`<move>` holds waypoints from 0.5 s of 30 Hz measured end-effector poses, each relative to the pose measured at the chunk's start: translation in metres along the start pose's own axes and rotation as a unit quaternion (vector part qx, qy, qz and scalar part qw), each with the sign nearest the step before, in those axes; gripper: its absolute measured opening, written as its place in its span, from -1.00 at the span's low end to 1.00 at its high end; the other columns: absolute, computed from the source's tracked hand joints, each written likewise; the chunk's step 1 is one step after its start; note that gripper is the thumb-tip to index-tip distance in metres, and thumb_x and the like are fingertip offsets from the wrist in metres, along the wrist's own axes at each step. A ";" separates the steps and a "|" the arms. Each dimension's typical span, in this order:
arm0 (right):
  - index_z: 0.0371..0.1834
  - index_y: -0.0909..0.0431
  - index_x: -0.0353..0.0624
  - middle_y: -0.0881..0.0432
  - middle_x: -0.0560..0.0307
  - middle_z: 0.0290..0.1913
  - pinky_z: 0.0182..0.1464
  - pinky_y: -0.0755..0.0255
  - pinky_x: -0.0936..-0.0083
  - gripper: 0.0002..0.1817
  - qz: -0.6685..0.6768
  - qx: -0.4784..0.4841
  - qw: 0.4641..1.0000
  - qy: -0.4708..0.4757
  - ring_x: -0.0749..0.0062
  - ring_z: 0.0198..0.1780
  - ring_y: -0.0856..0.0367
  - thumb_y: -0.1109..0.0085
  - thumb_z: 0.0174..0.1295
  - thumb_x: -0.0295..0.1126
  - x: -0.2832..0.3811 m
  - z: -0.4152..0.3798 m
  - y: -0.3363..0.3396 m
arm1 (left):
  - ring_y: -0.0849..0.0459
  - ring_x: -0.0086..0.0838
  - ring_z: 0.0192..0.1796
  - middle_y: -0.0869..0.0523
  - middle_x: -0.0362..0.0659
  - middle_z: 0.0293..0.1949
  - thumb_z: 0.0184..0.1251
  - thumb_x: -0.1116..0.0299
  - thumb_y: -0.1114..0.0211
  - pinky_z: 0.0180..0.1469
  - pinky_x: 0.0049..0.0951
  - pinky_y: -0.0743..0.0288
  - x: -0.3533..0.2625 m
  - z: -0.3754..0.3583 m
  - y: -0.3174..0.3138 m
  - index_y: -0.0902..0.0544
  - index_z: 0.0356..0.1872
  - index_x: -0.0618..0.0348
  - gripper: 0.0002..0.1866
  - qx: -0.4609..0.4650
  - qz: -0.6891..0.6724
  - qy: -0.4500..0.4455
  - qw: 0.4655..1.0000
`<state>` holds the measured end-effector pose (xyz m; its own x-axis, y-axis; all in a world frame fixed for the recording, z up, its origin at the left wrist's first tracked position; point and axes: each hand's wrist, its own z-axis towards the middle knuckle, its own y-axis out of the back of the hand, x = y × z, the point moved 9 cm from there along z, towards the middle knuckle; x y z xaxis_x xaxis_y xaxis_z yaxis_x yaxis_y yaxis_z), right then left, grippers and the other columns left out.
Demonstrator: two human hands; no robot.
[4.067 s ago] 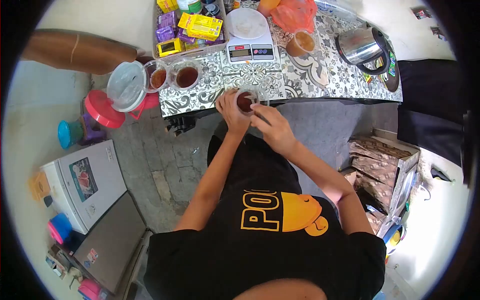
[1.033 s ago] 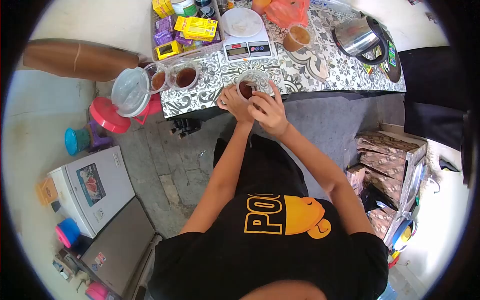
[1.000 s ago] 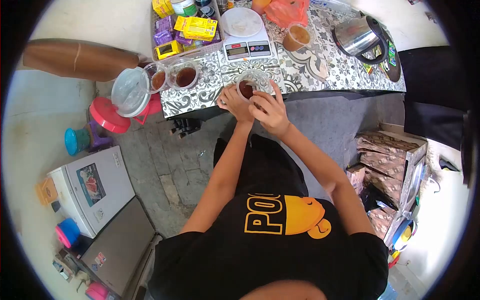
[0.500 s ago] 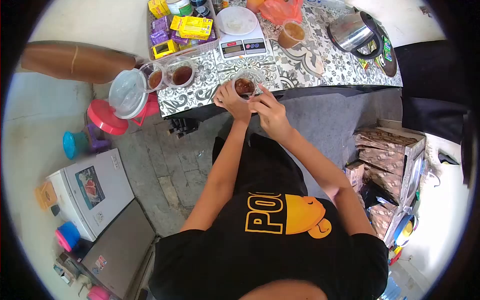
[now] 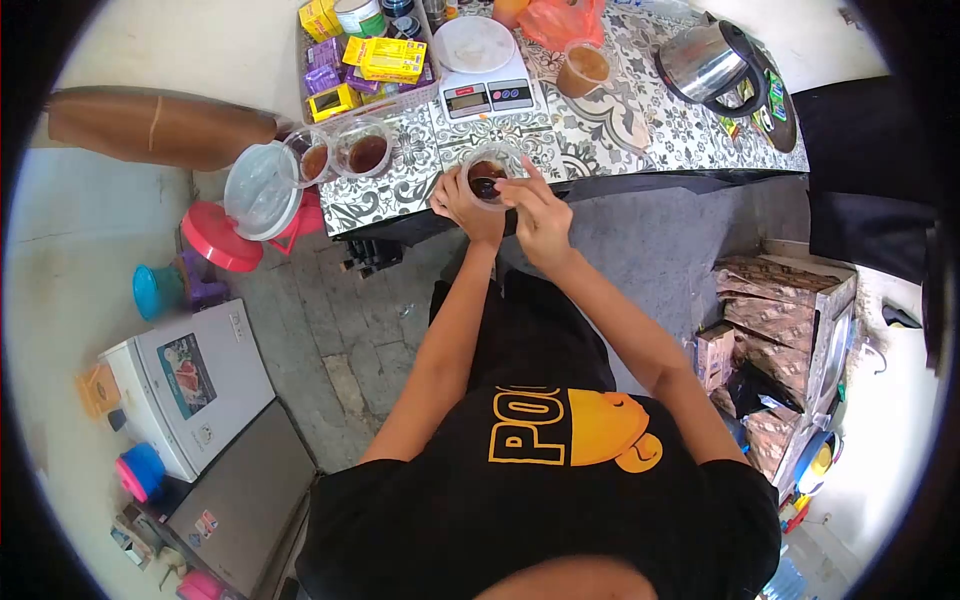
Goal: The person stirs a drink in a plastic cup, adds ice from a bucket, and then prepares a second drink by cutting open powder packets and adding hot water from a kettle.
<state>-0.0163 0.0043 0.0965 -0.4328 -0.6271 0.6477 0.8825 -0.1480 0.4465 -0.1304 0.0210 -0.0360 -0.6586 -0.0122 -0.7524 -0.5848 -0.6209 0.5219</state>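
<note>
A clear plastic cup [image 5: 490, 158] with dark brown liquid in it stands at the front edge of the patterned table. My left hand [image 5: 464, 208] is wrapped round its left side. Over the right side of the cup's mouth, my right hand [image 5: 542, 212] has its fingers pinched together; whatever thin thing they may hold is too small to make out. To the left are two more clear cups of brown liquid, a nearer cup [image 5: 368, 150] and a cup at the table's left edge [image 5: 313, 158].
Behind the cup sits a kitchen scale [image 5: 487, 98], beside a basket [image 5: 385, 103] of small yellow and purple boxes. Farther right are a tub of light brown contents [image 5: 583, 70], an orange plastic bag [image 5: 562, 22] and a steel kettle [image 5: 697, 62]. A lidded container [image 5: 262, 190] is left of the table.
My right hand's fingers have shifted slightly left, farther over the cup's mouth. The liquid's surface looks darker and different. My left hand keeps its hold.
</note>
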 end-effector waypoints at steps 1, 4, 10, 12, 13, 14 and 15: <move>-0.34 -0.58 -0.29 -0.64 0.01 -0.33 0.37 -0.33 0.03 -0.71 0.012 -0.009 1.000 -0.001 0.11 -0.19 -0.69 -0.07 -0.12 -0.83 -0.001 -0.003 -0.004 | -0.35 -0.16 0.21 -0.50 -0.15 -0.01 -0.10 0.15 -0.45 0.27 -0.03 0.06 0.000 0.000 0.001 -0.57 0.01 0.16 -0.42 -0.008 -0.016 0.003 1.000; -0.35 -0.56 -0.30 -0.63 0.01 -0.32 0.37 -0.33 0.04 -0.69 0.027 -0.016 1.000 0.002 0.06 -0.20 -0.68 -0.04 -0.17 -0.84 0.005 -0.006 -0.004 | -0.34 -0.17 0.21 -0.50 -0.14 0.00 -0.10 0.18 -0.44 0.26 -0.03 0.06 0.003 0.000 0.001 -0.56 0.02 0.18 -0.42 -0.005 -0.024 0.001 1.000; -0.36 -0.53 -0.30 -0.61 0.00 -0.33 0.34 -0.37 0.11 -0.69 -0.019 0.026 0.999 -0.037 -0.02 -0.23 -0.66 0.00 -0.19 -0.84 -0.001 -0.001 0.001 | -0.32 -0.17 0.21 -0.48 -0.14 0.02 -0.11 0.15 -0.45 0.25 -0.03 0.05 0.002 -0.003 -0.002 -0.56 0.03 0.17 -0.40 -0.007 -0.019 -0.005 1.000; -0.33 -0.54 -0.28 -0.58 0.02 -0.36 0.34 -0.38 0.13 -0.67 0.010 -0.008 0.998 -0.065 -0.02 -0.21 -0.65 0.00 -0.20 -0.83 -0.011 0.001 -0.001 | -0.32 -0.17 0.21 -0.48 -0.14 0.02 -0.11 0.14 -0.45 0.26 -0.03 0.06 0.002 -0.002 -0.001 -0.56 0.03 0.16 -0.40 -0.016 -0.019 -0.006 1.000; -0.33 -0.54 -0.28 -0.58 0.02 -0.36 0.34 -0.38 0.13 -0.67 0.010 -0.009 0.998 -0.065 -0.02 -0.21 -0.65 0.00 -0.20 -0.83 -0.011 0.001 -0.001 | -0.32 -0.17 0.21 -0.48 -0.15 0.01 -0.10 0.12 -0.44 0.27 -0.02 0.06 0.001 -0.003 0.000 -0.57 0.03 0.15 -0.40 -0.026 -0.023 -0.013 0.999; -0.33 -0.55 -0.30 -0.61 0.01 -0.34 0.31 -0.42 0.16 -0.69 0.009 0.025 0.997 -0.070 -0.02 -0.09 -0.65 -0.01 -0.13 -0.85 -0.011 0.000 -0.006 | -0.32 -0.17 0.20 -0.48 -0.15 0.01 -0.09 0.10 -0.44 0.27 -0.02 0.07 0.001 -0.003 0.001 -0.57 0.03 0.15 -0.40 -0.037 -0.027 -0.021 0.999; -0.32 -0.56 -0.31 -0.64 -0.01 -0.32 0.29 -0.45 0.19 -0.72 0.007 0.059 0.995 -0.074 -0.02 0.04 -0.66 -0.03 -0.07 -0.86 -0.009 0.003 -0.012 | -0.32 -0.17 0.20 -0.48 -0.15 0.01 -0.09 0.10 -0.44 0.27 -0.02 0.07 0.000 -0.002 0.000 -0.57 0.03 0.15 -0.40 -0.038 -0.026 -0.023 0.999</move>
<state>-0.0231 0.0141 0.0873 -0.4505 -0.5077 0.7344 0.8645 -0.0428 0.5008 -0.1298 0.0197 -0.0366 -0.6497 0.0565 -0.7581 -0.5829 -0.6772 0.4490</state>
